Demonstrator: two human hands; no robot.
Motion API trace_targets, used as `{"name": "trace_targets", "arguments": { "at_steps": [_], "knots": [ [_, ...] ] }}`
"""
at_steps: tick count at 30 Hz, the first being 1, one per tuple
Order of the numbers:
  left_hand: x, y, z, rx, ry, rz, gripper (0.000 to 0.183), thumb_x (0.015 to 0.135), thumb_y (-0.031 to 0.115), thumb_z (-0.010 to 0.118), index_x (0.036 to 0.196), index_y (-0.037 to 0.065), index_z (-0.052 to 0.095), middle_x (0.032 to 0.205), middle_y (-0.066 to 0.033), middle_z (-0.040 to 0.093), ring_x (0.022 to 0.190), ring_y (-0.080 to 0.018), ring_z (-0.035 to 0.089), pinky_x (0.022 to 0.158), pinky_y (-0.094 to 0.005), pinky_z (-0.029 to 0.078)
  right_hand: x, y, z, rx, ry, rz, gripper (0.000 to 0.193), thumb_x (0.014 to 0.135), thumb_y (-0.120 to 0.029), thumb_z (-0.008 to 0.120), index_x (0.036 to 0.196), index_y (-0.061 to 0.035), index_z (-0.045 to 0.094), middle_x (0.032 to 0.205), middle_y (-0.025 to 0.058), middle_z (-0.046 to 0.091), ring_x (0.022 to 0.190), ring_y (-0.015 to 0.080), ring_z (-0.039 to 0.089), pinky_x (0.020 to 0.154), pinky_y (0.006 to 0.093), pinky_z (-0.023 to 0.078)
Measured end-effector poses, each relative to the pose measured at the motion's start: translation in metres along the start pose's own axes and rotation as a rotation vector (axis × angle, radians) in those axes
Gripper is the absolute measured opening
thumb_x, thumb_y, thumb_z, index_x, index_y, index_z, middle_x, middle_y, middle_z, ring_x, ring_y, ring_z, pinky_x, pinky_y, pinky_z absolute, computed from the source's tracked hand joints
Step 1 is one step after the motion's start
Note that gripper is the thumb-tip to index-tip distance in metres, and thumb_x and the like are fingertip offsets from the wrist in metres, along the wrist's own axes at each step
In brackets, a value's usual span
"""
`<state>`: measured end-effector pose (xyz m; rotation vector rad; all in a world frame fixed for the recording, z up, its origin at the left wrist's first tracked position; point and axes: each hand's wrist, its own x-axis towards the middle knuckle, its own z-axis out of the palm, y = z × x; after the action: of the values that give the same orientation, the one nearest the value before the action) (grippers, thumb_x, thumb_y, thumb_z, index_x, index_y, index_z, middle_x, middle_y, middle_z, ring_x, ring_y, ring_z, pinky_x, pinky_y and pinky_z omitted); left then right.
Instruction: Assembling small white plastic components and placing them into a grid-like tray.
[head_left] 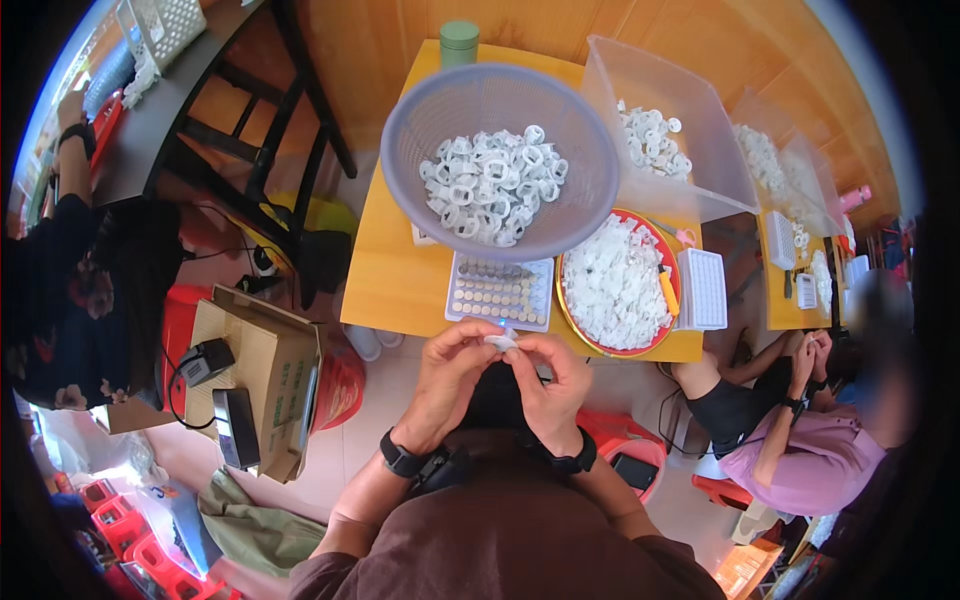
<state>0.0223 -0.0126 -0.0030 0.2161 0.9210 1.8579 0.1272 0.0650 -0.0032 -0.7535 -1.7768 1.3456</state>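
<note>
My left hand (448,375) and my right hand (550,385) meet in front of the table's near edge. Between their fingertips is a small white round plastic piece (500,342), pinched from both sides; a bluish spot shows at its upper edge. Just beyond my fingers lies a white tray (540,317) with rows of small round discs, some tan and some grey. Behind that, a large grey-purple mesh basket (400,165) holds many white ring-shaped pieces (495,180). To the right, a red round tray (612,352) is heaped with small white pieces (615,285).
Yellow wood table (385,290). At its back stand a green canister (459,44) and a clear bin (700,190) with white rings. White rack (703,290) at right. Cardboard box (275,390) left, red bucket (625,440) below right. Co-workers sit right (810,450) and left (80,300).
</note>
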Motion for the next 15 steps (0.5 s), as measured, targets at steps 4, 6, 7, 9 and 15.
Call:
{"name": "trace_targets", "arguments": {
  "at_steps": [4,6,7,9,15],
  "knots": [
    [-0.001,0.000,-0.001,-0.064,0.013,-0.011,0.017,0.080,-0.003,0.053,0.095,0.002,0.060,0.099,-0.0056,0.056,0.096,-0.0179,0.053,0.087,-0.0337,0.042,-0.004,-0.002,0.005,-0.069,0.043,-0.038,0.010,0.076,0.001,0.065,0.085,0.0007,0.061,0.075,0.0096,0.062,0.064,0.0142,0.061,0.058,0.0242,0.048],
    [0.000,0.000,-0.001,-0.090,0.039,-0.005,0.013,0.079,-0.002,0.055,0.091,0.001,0.060,0.091,-0.0051,0.056,0.088,-0.0162,0.054,0.081,-0.0305,0.043,-0.001,-0.005,0.008,-0.099,0.055,-0.069,0.011,0.076,0.001,0.066,0.085,-0.0002,0.061,0.074,0.0098,0.061,0.063,0.0154,0.061,0.057,0.0249,0.048],
    [0.000,0.002,0.003,-0.086,0.030,0.024,0.013,0.079,-0.003,0.055,0.090,0.001,0.060,0.090,-0.0044,0.056,0.087,-0.0152,0.054,0.081,-0.0299,0.043,-0.002,-0.004,0.009,-0.076,0.047,-0.060,0.011,0.076,0.000,0.066,0.085,-0.0003,0.061,0.074,0.0096,0.061,0.062,0.0161,0.061,0.056,0.0254,0.048],
    [0.001,0.002,0.002,-0.086,0.003,0.052,0.014,0.079,-0.004,0.054,0.090,0.002,0.060,0.089,-0.0037,0.056,0.086,-0.0143,0.054,0.080,-0.0292,0.042,0.001,-0.010,0.007,-0.074,0.042,-0.059,0.010,0.076,0.002,0.065,0.085,0.0003,0.060,0.074,0.0089,0.061,0.064,0.0141,0.061,0.057,0.0236,0.047],
    [0.014,-0.009,-0.009,-0.064,-0.012,0.037,0.016,0.077,-0.006,0.054,0.088,0.002,0.061,0.087,-0.0027,0.056,0.084,-0.0124,0.053,0.079,-0.0280,0.042,0.000,0.001,0.006,-0.042,0.050,-0.011,0.009,0.078,0.003,0.063,0.086,0.0018,0.060,0.077,0.0076,0.062,0.067,0.0108,0.061,0.060,0.0222,0.048]
  ]
}}
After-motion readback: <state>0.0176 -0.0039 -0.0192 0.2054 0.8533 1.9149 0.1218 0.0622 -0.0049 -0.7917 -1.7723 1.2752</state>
